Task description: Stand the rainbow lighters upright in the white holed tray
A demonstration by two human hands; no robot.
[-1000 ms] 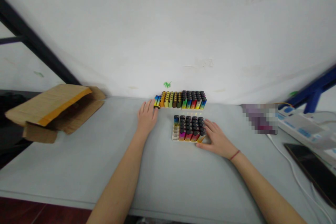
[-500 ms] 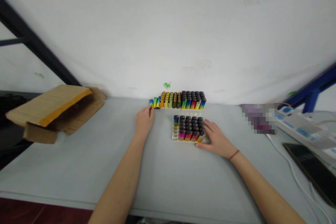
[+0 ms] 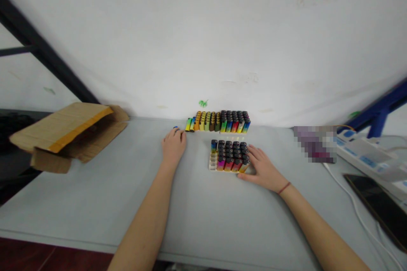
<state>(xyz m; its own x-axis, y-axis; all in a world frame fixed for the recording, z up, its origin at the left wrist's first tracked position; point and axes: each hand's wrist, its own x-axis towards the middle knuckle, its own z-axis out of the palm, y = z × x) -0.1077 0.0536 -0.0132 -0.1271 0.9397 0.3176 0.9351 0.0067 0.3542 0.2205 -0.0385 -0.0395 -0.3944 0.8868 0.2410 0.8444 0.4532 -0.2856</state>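
Observation:
My left hand (image 3: 174,147) is closed on a lighter (image 3: 176,127); only its blue end shows past the fingers. Just right of that hand, a yellow-green lighter (image 3: 189,124) and a blue-yellow one (image 3: 192,125) stand beside the back row. In front is a white lighter tray (image 3: 213,167) with several upright, black-topped lighters (image 3: 229,152). Its left column has one blue-yellow lighter (image 3: 214,145) at the back and bare slots before it. My right hand (image 3: 262,170) holds the tray's right side, thumb at the front corner and fingers along the edge.
Against the wall stand a group of yellow and brown lighters (image 3: 207,122) and a filled tray of multicoloured lighters (image 3: 235,122). An open cardboard box (image 3: 73,127) lies at the left. At the right are a power strip (image 3: 365,152), a white cable (image 3: 349,199) and a phone (image 3: 375,207).
My left hand has drawn the blue-ended lighter slightly left, away from the loose lighters beside the back row. My right hand and the front tray stay in place.

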